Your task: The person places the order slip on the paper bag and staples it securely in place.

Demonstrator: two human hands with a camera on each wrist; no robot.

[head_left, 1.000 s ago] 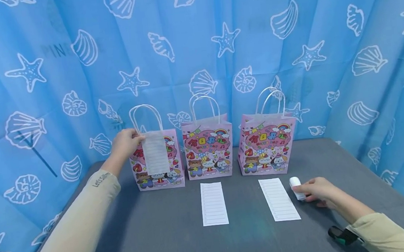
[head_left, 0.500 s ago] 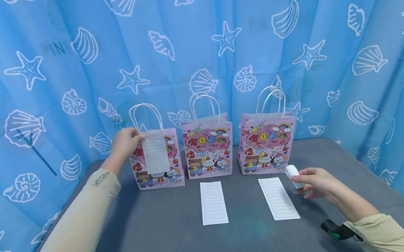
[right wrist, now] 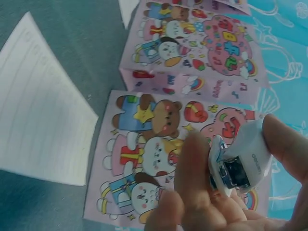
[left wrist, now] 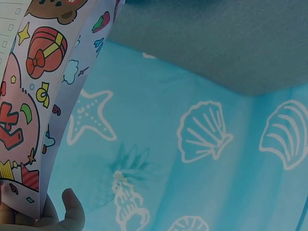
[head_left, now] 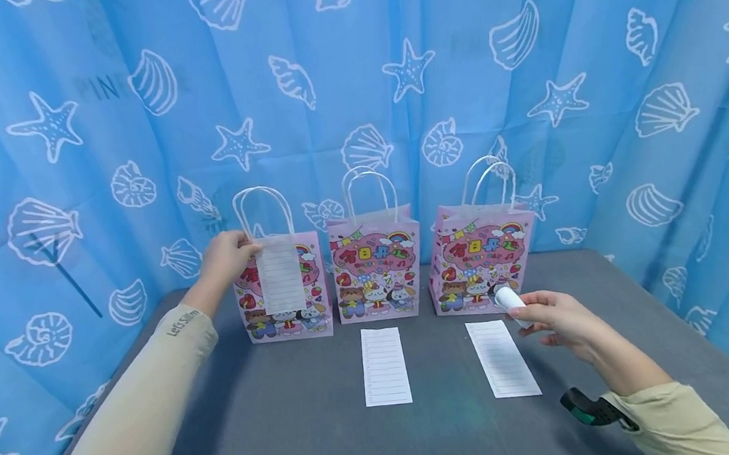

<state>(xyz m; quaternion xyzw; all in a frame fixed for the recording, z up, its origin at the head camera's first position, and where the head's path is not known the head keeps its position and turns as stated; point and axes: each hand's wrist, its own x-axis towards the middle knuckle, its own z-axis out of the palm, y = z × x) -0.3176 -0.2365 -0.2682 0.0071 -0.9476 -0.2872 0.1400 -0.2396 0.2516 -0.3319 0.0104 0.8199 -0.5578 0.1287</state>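
Observation:
At the left paper gift bag (head_left: 314, 287), my left hand (head_left: 223, 261) pinches a lined paper slip (head_left: 280, 276) against the bag's front near its top rim. The left wrist view shows fingertips behind the bag's edge (left wrist: 33, 192). My right hand (head_left: 561, 318) holds a small white stapler (head_left: 510, 300) between thumb and fingers, raised above the table in front of the right gift bag (head_left: 480, 267). In the right wrist view the stapler (right wrist: 252, 154) shows its metal end.
A middle gift bag (head_left: 377, 277) stands between the other two. Two lined slips lie flat on the grey table: a middle slip (head_left: 385, 367) and a right slip (head_left: 504, 358). A blue shell-print curtain (head_left: 350, 75) hangs behind.
My right hand has lifted the stapler and moved it left and farther back, from beside the right slip to in front of the right bag. The left hand stays in place.

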